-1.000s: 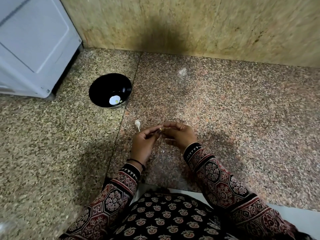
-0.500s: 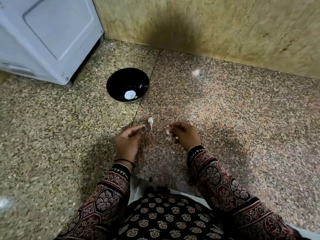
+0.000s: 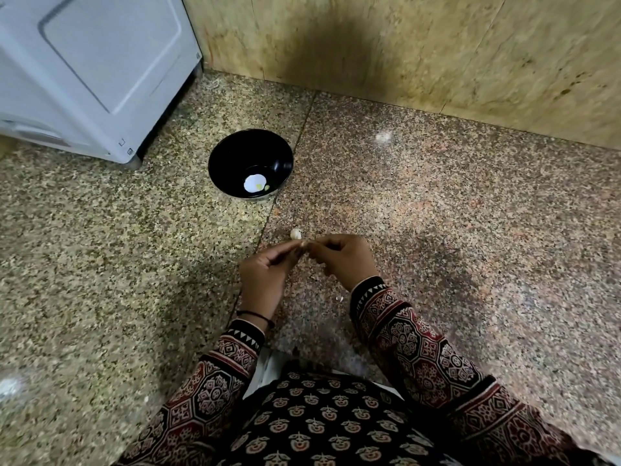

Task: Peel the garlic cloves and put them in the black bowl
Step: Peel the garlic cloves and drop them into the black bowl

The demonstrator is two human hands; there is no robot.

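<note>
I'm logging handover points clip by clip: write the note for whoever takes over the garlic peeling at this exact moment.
Left hand: fingers pinch a small pale piece, apparently a garlic clove.
Right hand: fingers curled, pinching the same piece from the other side.
Black bowl: on the floor ahead, near the white appliance; small yellowish bits lie at its bottom, likely peeled cloves.
Loose clove: on the floor just beyond the fingertips.
Peel scrap: on the floor by the right wrist.
Done: probably a clove or two.
Left: finish the pinched piece, drop it in the bowl, then do the loose clove.
</note>
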